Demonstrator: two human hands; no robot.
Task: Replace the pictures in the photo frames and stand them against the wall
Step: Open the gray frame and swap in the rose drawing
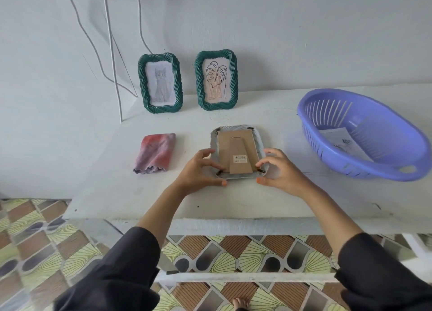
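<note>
Brown card back up, the frame [238,147] lies flat on the surface [140,200], its long side pointing at the wall [304,41]. Our left grip [198,172] and right grip [280,172] each pinch a near corner, both just as close.

The front of the face-down frame [234,144] is hidden.

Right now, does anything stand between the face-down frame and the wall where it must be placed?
Partly. The green leaf frame stands straight behind the face-down frame. The wall stretch between it and the purple basket looks free, with bare table leading there.
</note>
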